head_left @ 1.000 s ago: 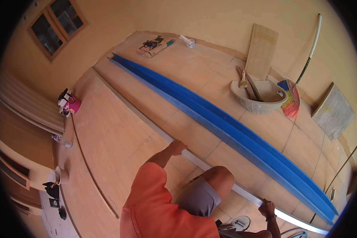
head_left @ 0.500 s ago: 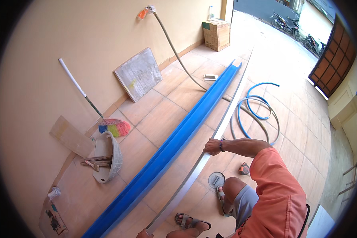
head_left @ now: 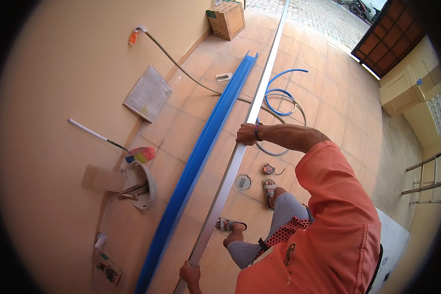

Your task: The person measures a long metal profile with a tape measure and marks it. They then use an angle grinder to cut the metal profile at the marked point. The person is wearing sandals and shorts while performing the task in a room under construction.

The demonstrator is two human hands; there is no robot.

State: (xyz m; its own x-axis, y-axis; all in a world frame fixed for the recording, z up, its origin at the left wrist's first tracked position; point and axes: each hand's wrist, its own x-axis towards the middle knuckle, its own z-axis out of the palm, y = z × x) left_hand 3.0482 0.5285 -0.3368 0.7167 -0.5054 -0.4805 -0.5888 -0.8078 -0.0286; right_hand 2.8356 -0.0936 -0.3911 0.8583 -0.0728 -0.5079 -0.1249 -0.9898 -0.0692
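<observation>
A long silvery metal bar (head_left: 224,193) runs slantwise from the lower edge to the far top, raised off the tiles. My right hand (head_left: 247,134), with a bracelet at the wrist, is closed round its middle part. Lower down, near the bottom edge, my left hand (head_left: 190,274) grips the same bar. Left of it and roughly parallel lies a long blue channel (head_left: 197,152) on the floor, apart from both hands. A tape measure (head_left: 268,169) and a round floor cover (head_left: 243,182) lie right of the bar, near my sandalled feet.
Blue and grey hose (head_left: 285,92) coils right of the bar. Along the left wall are a leaning board (head_left: 148,94), a broom (head_left: 141,154), a pale basin (head_left: 152,183) holding tools, and a wooden box (head_left: 226,19). A trowel-like tool (head_left: 224,77) lies beside the channel. A gate (head_left: 388,36) stands far right.
My view has swung, so the floor things sit further left or higher, and more of my legs shows. The bar appears steeper, still in both hands; my left hand now shows more fully.
</observation>
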